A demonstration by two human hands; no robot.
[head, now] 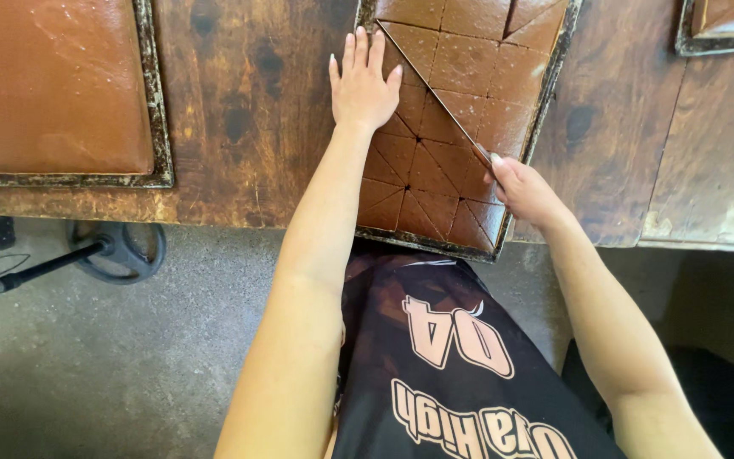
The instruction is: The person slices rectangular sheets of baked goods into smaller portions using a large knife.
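A dark metal tray (556,64) holds a flat brown slab (460,68) scored into squares and triangles. My left hand (362,85) lies flat, fingers apart, on the slab's left edge. My right hand (524,191) grips the handle of a long thin knife (431,89). Its blade lies diagonally across the slab, running from my right hand up to the tray's top left corner.
The tray rests on a worn wooden table (248,127). Another tray (159,127) with an uncut brown slab sits at the left, and a third tray (724,25) is at the top right. Below the table edge is a grey concrete floor (87,365) with a black wheeled stand (116,251).
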